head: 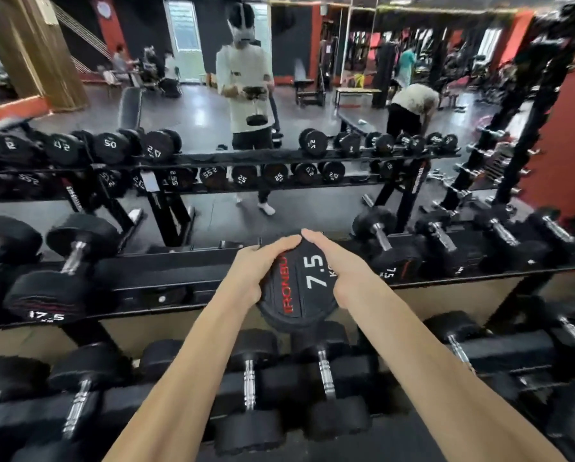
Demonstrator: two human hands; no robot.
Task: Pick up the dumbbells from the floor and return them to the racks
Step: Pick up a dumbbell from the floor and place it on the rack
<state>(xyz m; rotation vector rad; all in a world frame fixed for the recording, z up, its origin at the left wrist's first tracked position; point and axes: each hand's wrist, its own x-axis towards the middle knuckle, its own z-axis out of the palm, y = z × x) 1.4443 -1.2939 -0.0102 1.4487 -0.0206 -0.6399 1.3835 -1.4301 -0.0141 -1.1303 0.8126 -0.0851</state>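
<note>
Hands first: your left hand (250, 275) and right hand (337, 270) both clasp the near head of a dumbbell (297, 288) marked 7.5, fingers curled over its rim from either side. You hold it end-on in front of the upper shelf (166, 271) of the rack, above the dumbbells on the lower shelf (372, 425). Beyond the rack, a mirror (212, 105) shows you holding it.

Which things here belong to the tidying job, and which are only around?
Job: 7.5 kg dumbbell, held end-on by left hand and right hand; upper rack shelf with an open gap.

Around: 17.5 kg dumbbell, mirror, bench seen in the mirror.
</note>
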